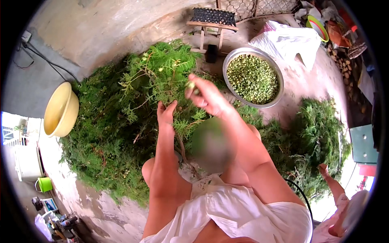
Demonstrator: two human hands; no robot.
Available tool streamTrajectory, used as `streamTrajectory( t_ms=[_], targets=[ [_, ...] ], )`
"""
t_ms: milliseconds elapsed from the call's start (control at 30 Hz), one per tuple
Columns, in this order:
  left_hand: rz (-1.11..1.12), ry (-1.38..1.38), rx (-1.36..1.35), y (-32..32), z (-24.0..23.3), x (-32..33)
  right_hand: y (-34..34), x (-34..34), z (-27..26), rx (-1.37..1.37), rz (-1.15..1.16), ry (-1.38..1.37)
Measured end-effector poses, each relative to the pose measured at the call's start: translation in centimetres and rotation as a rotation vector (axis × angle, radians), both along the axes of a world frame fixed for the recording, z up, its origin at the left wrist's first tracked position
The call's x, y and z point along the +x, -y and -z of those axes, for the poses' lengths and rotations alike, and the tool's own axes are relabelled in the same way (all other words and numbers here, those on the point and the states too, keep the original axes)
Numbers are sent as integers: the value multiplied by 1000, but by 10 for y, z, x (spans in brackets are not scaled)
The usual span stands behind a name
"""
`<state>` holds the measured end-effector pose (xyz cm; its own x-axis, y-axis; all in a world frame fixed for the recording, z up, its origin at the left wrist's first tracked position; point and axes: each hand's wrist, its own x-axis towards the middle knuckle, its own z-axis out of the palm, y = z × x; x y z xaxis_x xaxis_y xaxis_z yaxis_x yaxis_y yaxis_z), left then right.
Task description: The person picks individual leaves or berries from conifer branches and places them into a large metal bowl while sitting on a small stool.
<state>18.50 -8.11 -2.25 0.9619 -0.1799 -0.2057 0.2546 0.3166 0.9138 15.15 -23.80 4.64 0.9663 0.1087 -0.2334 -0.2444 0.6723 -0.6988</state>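
Observation:
My left hand point(166, 113) grips a leafy conifer branch point(173, 71) with flat green sprays like arborvitae, a few pale round cones among them. Just right of the branch, my right hand point(208, 96) has its fingers curled around small green cones point(191, 85); how many is hidden. To the right of that hand, a round metal basin point(281, 79) is filled with green cones point(252, 79). A large heap of cut conifer branches point(106, 130) spreads under and left of my hands.
A yellow plastic basin point(62, 111) leans at the heap's left edge. Behind stand a small stool with a black woven seat point(214, 16) and a white sack point(288, 41). More cut branches point(316, 130) lie at right, where another person's hand point(324, 170) reaches in.

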Motion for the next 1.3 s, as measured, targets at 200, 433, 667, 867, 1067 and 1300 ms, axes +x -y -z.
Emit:
streamTrajectory(
  t_ms=[200, 433, 667, 867, 1067, 1300],
  targets=[
    [10, -70, 43, -3, -5, 0, 93, 18, 29, 577, 672, 54],
    [94, 33, 48, 9, -8, -8, 174, -4, 48, 695, 1148, 80],
    [144, 243, 107, 20, 2, -11, 112, 8, 20, -13, 494, 153],
    [97, 280, 24, 28, -11, -13, 20, 3, 32, -1165, 217, 325],
    [48, 71, 116, 20, -18, -14, 11, 12, 38, -710, 403, 230],
    [62, 33, -149, 9, -32, -17, 65, 11, 12, -268, 525, 35]
  ],
)
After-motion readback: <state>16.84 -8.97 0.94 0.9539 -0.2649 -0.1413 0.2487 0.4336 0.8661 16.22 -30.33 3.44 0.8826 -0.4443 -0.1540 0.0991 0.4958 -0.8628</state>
